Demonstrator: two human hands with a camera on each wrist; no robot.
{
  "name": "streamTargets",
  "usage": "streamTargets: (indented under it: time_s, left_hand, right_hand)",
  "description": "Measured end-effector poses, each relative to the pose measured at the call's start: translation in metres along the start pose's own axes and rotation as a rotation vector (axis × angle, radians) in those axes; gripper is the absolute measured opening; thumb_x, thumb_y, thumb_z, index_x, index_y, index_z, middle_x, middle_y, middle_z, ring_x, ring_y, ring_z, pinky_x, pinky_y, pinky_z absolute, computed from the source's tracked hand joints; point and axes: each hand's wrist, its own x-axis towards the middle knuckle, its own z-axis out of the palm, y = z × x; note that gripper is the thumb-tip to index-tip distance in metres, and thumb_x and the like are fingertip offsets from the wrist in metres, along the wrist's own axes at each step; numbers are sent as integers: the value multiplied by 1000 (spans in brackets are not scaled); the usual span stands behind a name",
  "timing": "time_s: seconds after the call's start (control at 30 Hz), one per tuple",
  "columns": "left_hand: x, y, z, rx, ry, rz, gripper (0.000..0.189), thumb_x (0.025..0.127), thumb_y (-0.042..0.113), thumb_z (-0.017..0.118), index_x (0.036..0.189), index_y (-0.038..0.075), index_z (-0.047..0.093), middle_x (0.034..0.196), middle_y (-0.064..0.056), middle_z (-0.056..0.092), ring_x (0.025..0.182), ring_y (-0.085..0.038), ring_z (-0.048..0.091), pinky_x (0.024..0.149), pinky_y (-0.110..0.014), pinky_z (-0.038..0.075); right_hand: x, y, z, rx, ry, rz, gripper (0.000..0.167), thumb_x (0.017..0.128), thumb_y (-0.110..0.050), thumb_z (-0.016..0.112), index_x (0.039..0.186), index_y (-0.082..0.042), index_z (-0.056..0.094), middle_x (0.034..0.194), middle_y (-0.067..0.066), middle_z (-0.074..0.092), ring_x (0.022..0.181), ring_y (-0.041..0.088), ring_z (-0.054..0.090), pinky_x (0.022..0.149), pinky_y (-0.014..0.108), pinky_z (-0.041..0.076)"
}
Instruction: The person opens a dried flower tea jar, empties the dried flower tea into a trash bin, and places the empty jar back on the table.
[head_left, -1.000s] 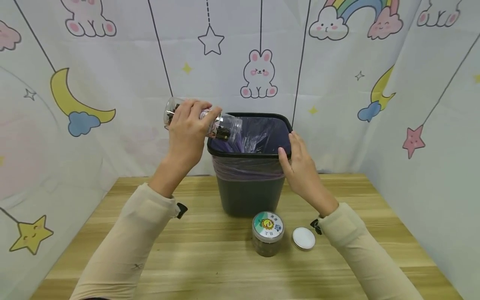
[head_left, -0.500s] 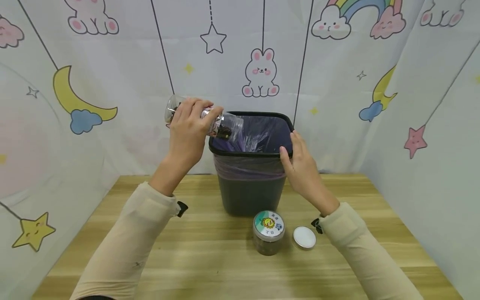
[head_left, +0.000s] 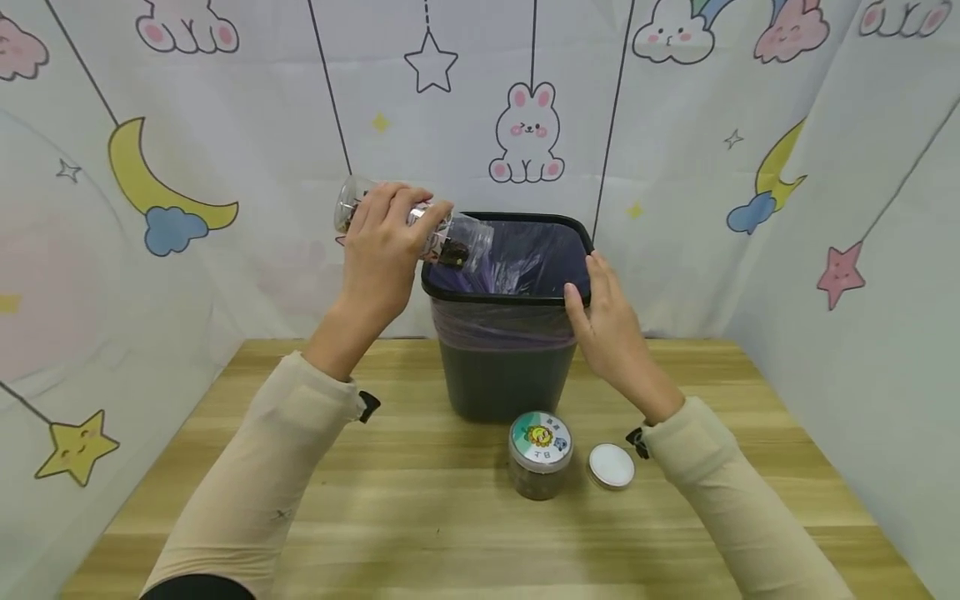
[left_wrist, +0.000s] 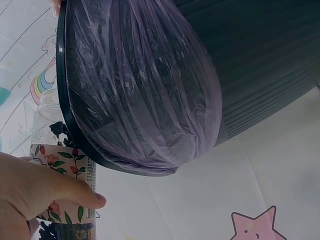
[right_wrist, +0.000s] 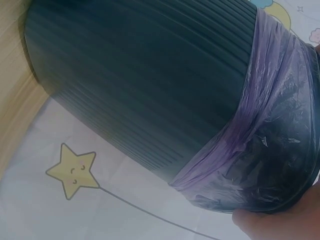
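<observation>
My left hand [head_left: 384, 250] grips a clear jar [head_left: 456, 250] with a floral label, tipped on its side. Its uncapped mouth points right, over the left edge of the dark trash bin [head_left: 510, 379]. Dark bits lie inside the jar, some near its neck; in the left wrist view the label [left_wrist: 82, 187] sits under my thumb. A purplish plastic bag [left_wrist: 145, 85] lines the bin and folds down outside its black rim. My right hand [head_left: 617, 337] rests against the bin's right front corner, fingers fairly straight, thumb [right_wrist: 250, 220] touching the rim in the right wrist view.
In front of the bin stands a short jar [head_left: 539, 458] with a printed green-and-white top. A small round white lid [head_left: 611, 465] lies to its right. Everything stands on a wooden table [head_left: 390, 508], with a patterned white cloth [head_left: 285, 125] hanging behind and at the sides.
The whole head view has shifted slightly, with the scene sitting higher and a little to the right. Both hands keep their places on the jar and bin; the jar stays tipped.
</observation>
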Motion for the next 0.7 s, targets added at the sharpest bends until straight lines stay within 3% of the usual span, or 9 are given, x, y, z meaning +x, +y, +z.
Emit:
streamTargets:
  time_s: [0.2, 0.7]
  left_hand:
    - [5, 2, -1, -11, -20, 8, 53, 87, -22, 58, 124, 14, 68, 126, -14, 61, 123, -34, 50, 118, -39, 25]
    - [1, -1, -4, 8, -39, 20, 52, 85, -22, 60, 125, 12, 67, 126, -15, 61, 123, -34, 49, 120, -38, 19]
  right_hand:
    - [1, 1, -5, -6, -10, 8, 68, 108, -41, 31, 153, 9, 21, 160, 25, 19, 145, 41, 24, 114, 58, 26]
    - [1, 1, -2, -2, -9, -23, 68, 108, -40, 32, 152, 10, 22, 159, 27, 21, 145, 41, 24, 115, 57, 25]
